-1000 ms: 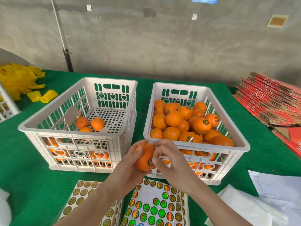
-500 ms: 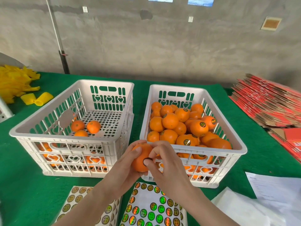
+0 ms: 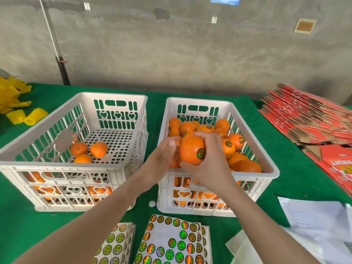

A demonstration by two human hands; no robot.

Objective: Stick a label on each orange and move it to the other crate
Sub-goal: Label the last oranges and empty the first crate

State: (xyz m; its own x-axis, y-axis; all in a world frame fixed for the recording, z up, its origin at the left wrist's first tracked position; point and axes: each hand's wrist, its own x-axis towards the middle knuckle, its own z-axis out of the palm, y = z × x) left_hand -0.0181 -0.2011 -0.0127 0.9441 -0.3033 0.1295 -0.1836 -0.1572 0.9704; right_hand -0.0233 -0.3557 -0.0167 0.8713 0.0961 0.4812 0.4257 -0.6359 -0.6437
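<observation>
— Whereabouts of the labelled orange (image 3: 190, 149)?
— Clamped in the right hand (image 3: 209, 164), thumb beneath, fingers curled over the top; held over the near end of the right crate (image 3: 255, 176), just above the pile of labelled oranges (image 3: 234, 141)
— And the left hand (image 3: 162, 155)?
— Just left of the fruit, fingers loosely curled; impossible to tell whether touching or merely beside
— Label (image 3: 201, 153)?
— Stuck on, facing near and right, close by the right palm
— Way from grip to resting place?
— Straight down, perhaps slightly away; probably only a short lowering needed. Round fruit, so no long axis to mind
— Nearer hand?
— Right, already carrying. Left crate (image 3: 76, 166) well off to the left, a few bare oranges (image 3: 98, 149) inside; sticker sheets (image 3: 171, 242) nearer, flat on the green cloth (image 3: 285, 149)
</observation>
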